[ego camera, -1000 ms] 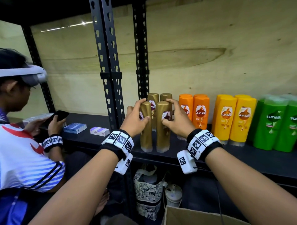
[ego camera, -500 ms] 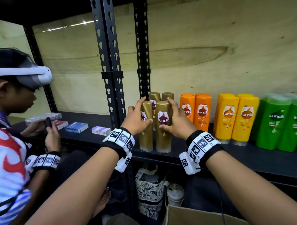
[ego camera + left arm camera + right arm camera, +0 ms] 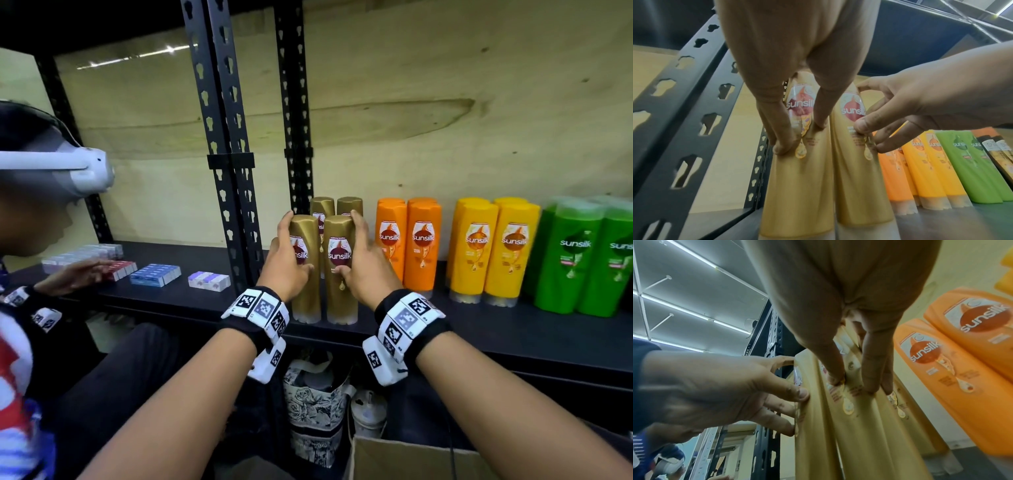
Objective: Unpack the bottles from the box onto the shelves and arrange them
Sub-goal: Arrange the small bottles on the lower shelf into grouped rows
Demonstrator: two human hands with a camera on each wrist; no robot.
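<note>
Four gold Sunsilk bottles stand upright at the left end of the black shelf (image 3: pixel 479 330). My left hand (image 3: pixel 284 262) grips the front left gold bottle (image 3: pixel 306 303), thumb on its label and fingers round its left side. My right hand (image 3: pixel 363 270) grips the front right gold bottle (image 3: pixel 342 298) the same way from the right. Both front labels face me. Two rear gold bottles (image 3: pixel 322 205) stand close behind them. In the wrist views the thumb and fingers pinch each bottle (image 3: pixel 803 178) (image 3: pixel 863 426). An open cardboard box (image 3: pixel 411 459) sits below, its inside hidden.
Right of the gold bottles stand pairs of orange bottles (image 3: pixel 407 246), yellow bottles (image 3: pixel 493 253) and green bottles (image 3: pixel 582 260). A black perforated post (image 3: pixel 229 171) rises just left of my left hand. Another person (image 3: pixel 51 178) at the left touches small boxes (image 3: pixel 156 274). A patterned bag (image 3: pixel 315 411) sits under the shelf.
Both front gold bottles have been turned so that their labels face me, and they stand closer together. The other person has put down a phone and reaches for the small boxes.
</note>
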